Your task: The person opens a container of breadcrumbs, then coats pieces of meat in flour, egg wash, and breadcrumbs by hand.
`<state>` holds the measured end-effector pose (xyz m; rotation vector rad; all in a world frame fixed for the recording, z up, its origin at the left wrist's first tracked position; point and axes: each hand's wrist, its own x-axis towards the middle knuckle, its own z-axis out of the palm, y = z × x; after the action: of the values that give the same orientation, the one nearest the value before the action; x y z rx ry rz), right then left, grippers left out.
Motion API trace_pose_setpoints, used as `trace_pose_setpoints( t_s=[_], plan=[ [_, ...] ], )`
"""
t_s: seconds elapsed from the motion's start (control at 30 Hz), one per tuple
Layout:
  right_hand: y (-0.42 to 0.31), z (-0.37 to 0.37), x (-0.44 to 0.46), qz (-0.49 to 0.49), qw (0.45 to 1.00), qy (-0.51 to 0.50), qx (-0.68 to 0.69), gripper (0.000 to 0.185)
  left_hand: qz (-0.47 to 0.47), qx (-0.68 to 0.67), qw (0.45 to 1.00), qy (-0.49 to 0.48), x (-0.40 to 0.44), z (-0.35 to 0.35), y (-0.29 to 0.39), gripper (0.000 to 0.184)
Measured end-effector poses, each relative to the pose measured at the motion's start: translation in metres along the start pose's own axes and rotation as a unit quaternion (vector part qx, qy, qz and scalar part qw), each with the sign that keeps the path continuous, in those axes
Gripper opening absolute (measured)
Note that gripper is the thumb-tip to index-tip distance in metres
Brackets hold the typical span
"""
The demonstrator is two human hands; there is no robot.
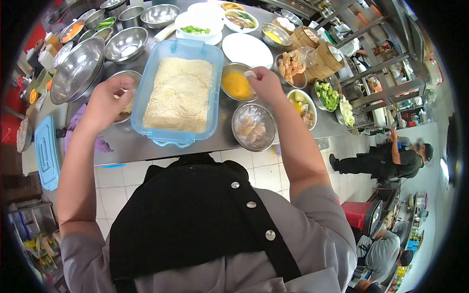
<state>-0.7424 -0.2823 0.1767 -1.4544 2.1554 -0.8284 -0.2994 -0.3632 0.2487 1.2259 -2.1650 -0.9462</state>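
My left hand [108,103] is over a metal bowl at the left of the blue tub, its fingers curled apart near a pale piece in that bowl; whether it touches the piece is unclear. The blue tub [137,110] holds pale crumbs [178,93]. My right hand [264,84] pinches a small whitish piece [250,74] at the right rim of a metal bowl of yellow beaten egg [236,86]. Below that bowl stands another metal bowl with pale pink meat pieces [251,128].
Metal bowls [126,45] crowd the back left. White plates [246,50] lie behind the egg. Bowls of fried pieces [292,66] and greens [326,95] stand right, beside bamboo steamers [320,58]. A blue lid [47,152] and purple cloth [78,129] are left. People [391,161] are at far right.
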Motion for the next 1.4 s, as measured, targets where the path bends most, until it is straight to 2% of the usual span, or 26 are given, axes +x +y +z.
trace_pose_setpoints(
  t_s=[0.2,0.33,0.43,0.53,0.63,0.73,0.83,0.93,1.03,1.13,1.17,1.23,1.33,1.4],
  plan=[
    [-0.004,0.022,0.017,-0.051,0.979,-0.069,-0.183,0.039,-0.027,0.023,0.999,0.015,-0.009,-0.006,0.011,0.031],
    [-0.008,0.014,0.013,-0.128,0.932,-0.131,-0.312,0.033,-0.046,0.035,0.998,0.024,-0.017,-0.012,0.009,0.032],
    [-0.015,0.022,0.010,-0.160,0.900,-0.129,-0.385,0.031,-0.046,0.036,0.998,0.014,-0.018,-0.012,0.006,0.032],
    [-0.013,0.031,0.018,-0.124,0.889,-0.157,-0.412,0.033,-0.039,0.044,0.998,0.009,-0.019,-0.012,0.012,0.032],
    [-0.011,0.037,0.020,-0.128,0.886,-0.147,-0.421,0.033,-0.037,0.034,0.999,0.019,-0.018,-0.011,0.017,0.033],
    [-0.012,0.034,0.022,-0.107,0.906,-0.133,-0.388,0.034,-0.036,0.026,0.999,0.023,-0.019,-0.010,0.020,0.034],
    [-0.018,0.021,0.028,-0.079,0.948,-0.098,-0.294,0.035,-0.034,0.036,0.998,0.024,-0.021,-0.010,0.021,0.034],
    [-0.016,0.009,0.048,-0.071,0.963,-0.154,-0.210,0.037,-0.042,0.028,0.999,0.011,-0.022,-0.008,0.024,0.034],
    [-0.021,0.002,0.061,0.093,0.958,-0.247,-0.109,0.038,-0.035,0.020,0.999,-0.001,-0.022,-0.006,0.025,0.034],
    [-0.006,0.015,0.071,0.122,0.933,-0.281,-0.188,0.034,-0.024,0.022,0.999,-0.016,-0.020,-0.005,0.029,0.034],
    [0.008,0.023,0.079,0.042,0.924,-0.263,-0.273,0.032,-0.023,0.024,0.999,-0.021,-0.020,-0.005,0.031,0.035],
    [0.030,0.037,0.090,-0.117,0.868,-0.218,-0.431,0.028,-0.024,0.023,0.999,-0.013,-0.020,-0.004,0.034,0.034],
    [0.000,0.008,0.064,-0.090,0.902,-0.127,-0.402,0.024,-0.032,0.024,0.999,-0.009,-0.021,-0.005,0.037,0.033],
    [-0.014,-0.006,0.050,-0.091,0.910,-0.127,-0.384,0.024,-0.031,0.018,0.999,-0.005,-0.021,-0.005,0.038,0.032]
  ],
)
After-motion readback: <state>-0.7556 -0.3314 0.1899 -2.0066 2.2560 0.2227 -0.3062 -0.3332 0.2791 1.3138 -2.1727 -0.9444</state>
